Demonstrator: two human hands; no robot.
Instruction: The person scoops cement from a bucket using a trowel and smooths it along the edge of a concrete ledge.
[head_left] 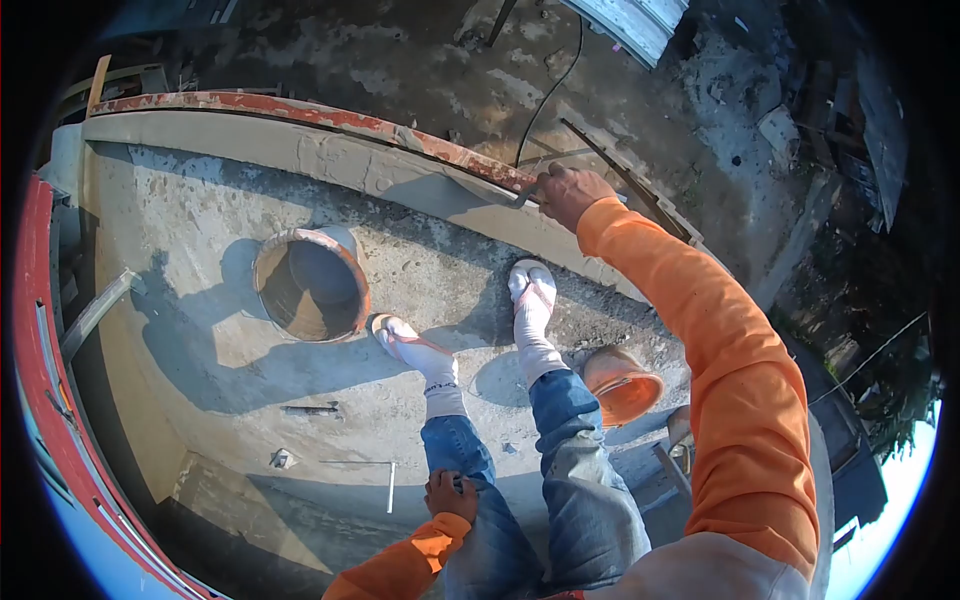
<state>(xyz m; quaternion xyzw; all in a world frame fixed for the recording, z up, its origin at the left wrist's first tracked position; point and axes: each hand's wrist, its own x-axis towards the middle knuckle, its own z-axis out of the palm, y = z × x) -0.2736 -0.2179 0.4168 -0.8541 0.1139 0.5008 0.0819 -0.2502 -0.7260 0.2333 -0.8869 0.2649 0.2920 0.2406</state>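
My right hand [570, 195] reaches out to the red, paint-worn beam [400, 135] along the edge of the low wall. Its fingers are bent around something at the beam's end; a thin grey metal piece [524, 196] shows beside them. Smooth grey mortar [340, 163] covers the wall top just inside the beam. My left hand [451, 496] rests on my left knee with its fingers curled; what it holds, if anything, I cannot make out.
A large bucket [312, 285] stands left of my feet, a smaller orange bucket [622, 388] to their right. A white pipe [391, 488] rises near the lower middle. Beyond the wall the ground lies lower, with a black hose [550, 95]. A red beam [35, 300] borders the left.
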